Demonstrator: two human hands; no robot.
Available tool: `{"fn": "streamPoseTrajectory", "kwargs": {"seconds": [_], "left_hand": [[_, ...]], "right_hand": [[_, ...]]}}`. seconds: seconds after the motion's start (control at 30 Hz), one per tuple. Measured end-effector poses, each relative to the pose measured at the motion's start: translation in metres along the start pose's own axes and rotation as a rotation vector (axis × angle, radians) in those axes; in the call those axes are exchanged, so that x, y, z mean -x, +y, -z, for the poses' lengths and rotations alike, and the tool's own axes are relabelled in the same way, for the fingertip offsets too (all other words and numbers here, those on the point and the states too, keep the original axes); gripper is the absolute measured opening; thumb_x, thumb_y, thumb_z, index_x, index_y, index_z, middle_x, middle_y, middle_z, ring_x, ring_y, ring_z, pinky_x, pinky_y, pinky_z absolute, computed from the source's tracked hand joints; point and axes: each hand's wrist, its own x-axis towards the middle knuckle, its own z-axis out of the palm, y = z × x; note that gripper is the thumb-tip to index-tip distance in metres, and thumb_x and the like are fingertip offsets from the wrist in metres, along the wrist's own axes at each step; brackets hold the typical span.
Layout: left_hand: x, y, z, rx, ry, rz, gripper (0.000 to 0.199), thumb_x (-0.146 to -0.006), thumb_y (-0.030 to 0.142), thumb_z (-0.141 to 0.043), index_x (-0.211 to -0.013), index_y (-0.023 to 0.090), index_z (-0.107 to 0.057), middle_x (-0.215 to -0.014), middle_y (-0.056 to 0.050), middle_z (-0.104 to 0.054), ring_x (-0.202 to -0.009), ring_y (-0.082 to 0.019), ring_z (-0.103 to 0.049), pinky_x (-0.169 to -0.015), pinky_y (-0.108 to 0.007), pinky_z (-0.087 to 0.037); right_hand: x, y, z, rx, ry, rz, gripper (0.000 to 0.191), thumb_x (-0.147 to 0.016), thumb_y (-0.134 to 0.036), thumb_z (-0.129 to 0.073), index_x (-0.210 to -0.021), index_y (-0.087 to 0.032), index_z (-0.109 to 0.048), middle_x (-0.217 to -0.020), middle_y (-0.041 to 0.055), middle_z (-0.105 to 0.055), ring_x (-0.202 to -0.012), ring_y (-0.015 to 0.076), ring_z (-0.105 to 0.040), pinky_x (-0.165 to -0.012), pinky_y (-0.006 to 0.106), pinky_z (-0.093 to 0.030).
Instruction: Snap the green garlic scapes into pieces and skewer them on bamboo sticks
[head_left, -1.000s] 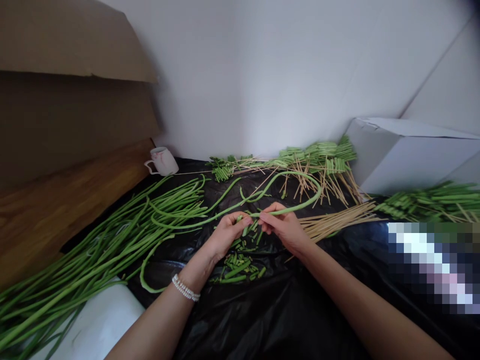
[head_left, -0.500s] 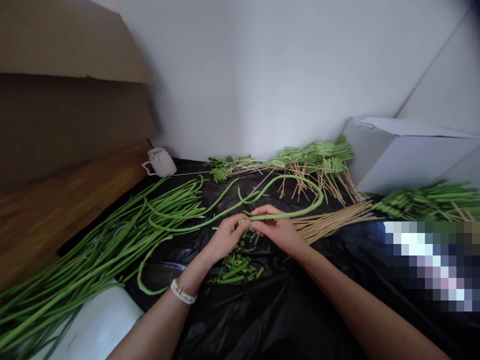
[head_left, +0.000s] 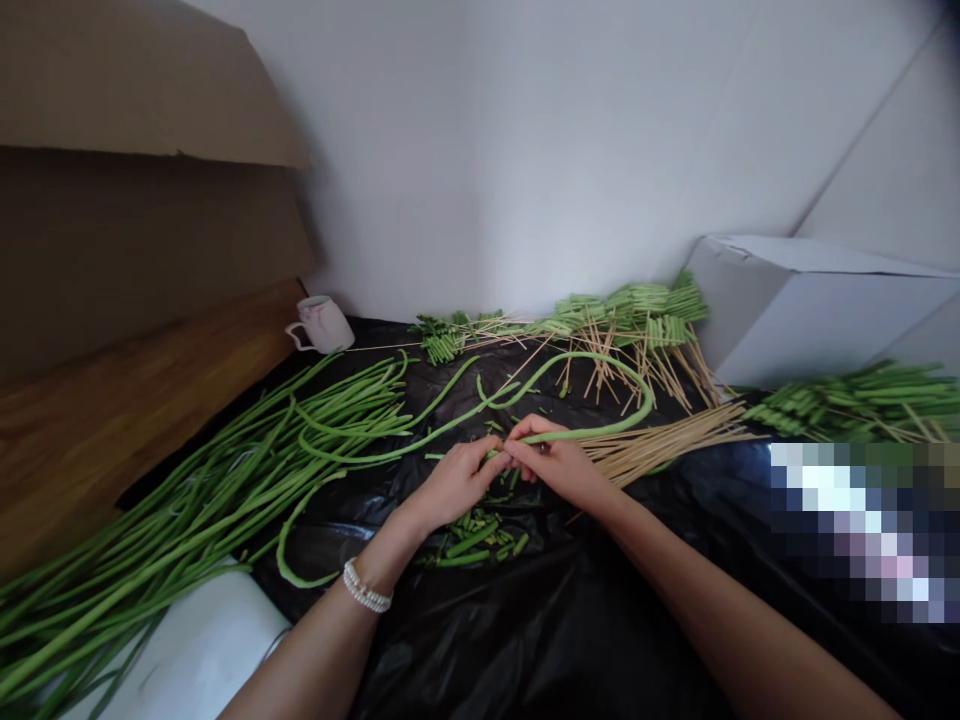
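A pale wall (head_left: 525,150) rises behind, softly and unevenly lit, with a thin dark line (head_left: 862,137) slanting across its right side. Brown cardboard (head_left: 150,220) stands at left over a wood-grained surface (head_left: 150,400), a white box (head_left: 757,320) at right. Wrinkled black plastic sheeting (head_left: 562,620) spreads below.

Just left of a bundle of wooden skewers (head_left: 667,445), a person's right hand (head_left: 561,463) pinches a long, looping green stalk (head_left: 600,432), its fingertips meeting those of the left hand (head_left: 456,478). Farther left of the bundle lies a heap of long stalks (head_left: 225,490); behind it, skewered stalk pieces (head_left: 641,300); behind and far left, a white mug (head_left: 330,326).
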Motion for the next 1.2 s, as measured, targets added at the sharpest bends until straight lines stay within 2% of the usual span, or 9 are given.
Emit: {"fn": "streamPoseTrajectory", "kwargs": {"seconds": [0.13, 0.23, 0.37, 0.5, 0.7, 0.8, 0.93, 1.07, 1.2], "left_hand": [[0.001, 0.003, -0.001, 0.041, -0.05, -0.015, 0.035, -0.095, 0.044, -0.043, -0.094, 0.018, -0.067, -0.084, -0.002, -0.067, -0.075, -0.016, -0.056, -0.073, -0.026, -0.04], [0.001, 0.006, -0.002, 0.143, -0.086, -0.021, 0.036, -0.096, 0.043, -0.041, -0.09, 0.018, -0.066, -0.083, -0.002, -0.066, -0.073, -0.015, -0.054, -0.071, -0.025, -0.039], [0.001, 0.006, -0.003, 0.438, -0.134, 0.042, 0.036, -0.095, 0.045, -0.044, -0.082, 0.015, -0.058, -0.064, 0.004, -0.048, -0.055, -0.009, -0.037, -0.052, -0.022, -0.029], [0.002, 0.006, -0.004, 0.742, -0.174, 0.071, 0.033, -0.095, 0.044, -0.046, -0.082, 0.015, -0.055, -0.055, 0.007, -0.036, -0.048, -0.007, -0.025, -0.045, -0.022, -0.018], [0.005, 0.012, -0.009, 1.122, -0.205, 0.052, 0.033, -0.093, 0.039, -0.051, -0.071, 0.015, -0.052, -0.053, 0.004, -0.042, -0.049, -0.007, -0.032, -0.048, -0.022, -0.023], [0.006, 0.013, -0.007, 1.225, -0.236, 0.045, 0.032, -0.093, 0.037, -0.051, -0.071, 0.014, -0.053, -0.052, 0.003, -0.042, -0.049, -0.007, -0.035, -0.05, -0.022, -0.026], [0.002, 0.008, 0.001, 1.193, -0.053, 0.095, 0.017, -0.092, 0.031, -0.053, -0.099, 0.016, -0.059, -0.054, 0.005, -0.045, -0.047, -0.007, -0.034, -0.05, -0.021, -0.026], [-0.001, 0.011, 0.002, 0.992, 0.128, 0.154, 0.017, -0.085, 0.029, -0.064, -0.094, 0.016, -0.058, -0.057, 0.006, -0.048, -0.045, -0.004, -0.033, -0.047, -0.019, -0.023], [0.0, 0.019, -0.009, 0.726, 0.131, 0.123, 0.031, -0.075, 0.031, -0.074, -0.098, 0.015, -0.062, -0.062, 0.002, -0.061, -0.055, -0.01, -0.053, -0.056, -0.021, -0.038]], "right_hand": [[0.0, 0.002, 0.003, 0.013, -0.05, -0.007, 0.017, -0.084, -0.037, -0.062, -0.082, -0.021, -0.056, -0.052, -0.0075, -0.053, -0.045, 0.0096, -0.051, -0.045, 0.021, -0.04], [0.001, 0.004, 0.002, -0.061, -0.072, -0.029, 0.019, -0.084, -0.036, -0.063, -0.08, -0.021, -0.053, -0.054, -0.0068, -0.057, -0.045, 0.0087, -0.051, -0.044, 0.02, -0.04], [0.002, 0.001, -0.002, -0.344, -0.126, -0.078, 0.02, -0.083, -0.034, -0.065, -0.077, -0.02, -0.051, -0.059, -0.005, -0.062, -0.043, 0.0067, -0.049, -0.042, 0.018, -0.037], [0.005, -0.006, -0.006, -0.64, -0.145, -0.117, 0.021, -0.082, -0.028, -0.067, -0.074, -0.02, -0.049, -0.053, -0.0067, -0.058, -0.039, 0.005, -0.044, -0.04, 0.016, -0.032], [0.007, -0.012, -0.004, -0.817, -0.201, -0.137, 0.021, -0.082, -0.023, -0.066, -0.071, -0.019, -0.049, -0.053, -0.0076, -0.055, -0.04, 0.0035, -0.042, -0.04, 0.014, -0.03], [0.006, -0.01, -0.003, -0.748, -0.218, -0.129, 0.02, -0.083, -0.027, -0.066, -0.073, -0.019, -0.051, -0.053, -0.0068, -0.057, -0.04, 0.0042, -0.045, -0.04, 0.015, -0.033], [0.002, -0.002, -0.002, -0.466, -0.079, -0.097, 0.023, -0.081, -0.035, -0.068, -0.093, -0.018, -0.057, -0.073, -0.0003, -0.069, -0.053, 0.0091, -0.061, -0.045, 0.018, -0.042], [0.0, 0.002, -0.005, -0.184, -0.021, -0.072, 0.04, -0.081, -0.034, -0.064, -0.115, -0.017, -0.052, -0.073, 0.0007, -0.07, -0.049, 0.0123, -0.061, -0.044, 0.023, -0.045], [0.002, 0.008, -0.009, 0.056, -0.02, -0.044, 0.049, -0.08, -0.02, -0.057, -0.128, -0.018, -0.049, -0.065, -0.0025, -0.066, -0.048, 0.0132, -0.059, -0.048, 0.026, -0.047]]}}
